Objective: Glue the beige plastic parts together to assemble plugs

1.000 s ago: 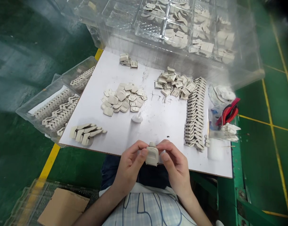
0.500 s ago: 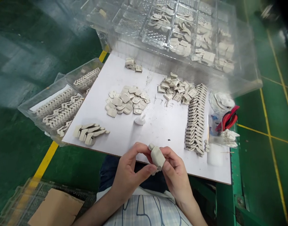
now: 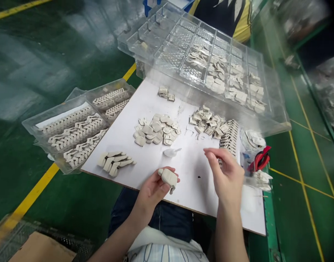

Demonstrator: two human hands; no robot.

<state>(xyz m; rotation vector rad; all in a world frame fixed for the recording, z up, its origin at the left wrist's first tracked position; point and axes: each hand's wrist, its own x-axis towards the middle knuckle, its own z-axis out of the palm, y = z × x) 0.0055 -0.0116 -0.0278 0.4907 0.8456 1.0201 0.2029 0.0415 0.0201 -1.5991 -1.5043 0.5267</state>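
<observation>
Low over the front edge of the white board (image 3: 187,189), my left hand (image 3: 152,191) is closed around a beige plastic part (image 3: 169,178), a blocky piece with a rounded knob at one end and a small tab at the other. My right hand (image 3: 228,174) is raised above the board to the right, apart from that part. Its thumb and forefinger are pinched together, and anything between them is too small to make out. Just beyond my left hand lies a small white translucent nozzle-shaped piece (image 3: 171,152). Behind my right hand stands a row of beige angled parts (image 3: 229,136), partly hidden.
Piles of flat beige covers (image 3: 156,129) and small beige clips (image 3: 209,122) lie on the board. Several assembled parts (image 3: 116,163) sit front left. A clear compartment tray (image 3: 167,54) overhangs the back. A parts tray (image 3: 54,123) stands left; red-handled pliers (image 3: 261,158) are at right.
My right hand has let go of the beige part and moved up and to the right. The part stays in my left hand, slightly left of before. The whole view has shifted.
</observation>
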